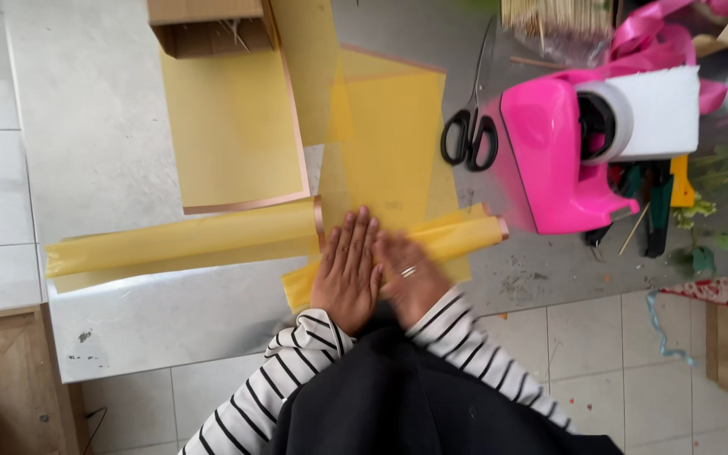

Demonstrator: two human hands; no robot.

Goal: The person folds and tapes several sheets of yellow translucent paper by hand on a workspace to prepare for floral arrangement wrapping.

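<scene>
Yellow sheet | left hand, right hand flat, fingers spread, gripping nothing | near table edge

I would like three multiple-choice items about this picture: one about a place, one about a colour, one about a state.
1. Where do the scissors lie?
A. between the yellow sheets and the pink tape dispenser
B. inside the cardboard box
C. on the floor tiles

2. What colour is the tape dispenser?
A. green
B. pink
C. blue

3. How are the two hands?
A. closed into fists
B. lifted above the table
C. flat, pressing on a rolled yellow sheet

Answers:
1 A, the black-handled scissors lie on the grey table beside the yellow sheets, left of the dispenser.
2 B, its body is bright pink.
3 C, the left hand and right hand lie side by side, fingers out, on the rolled yellow sheet.
</scene>
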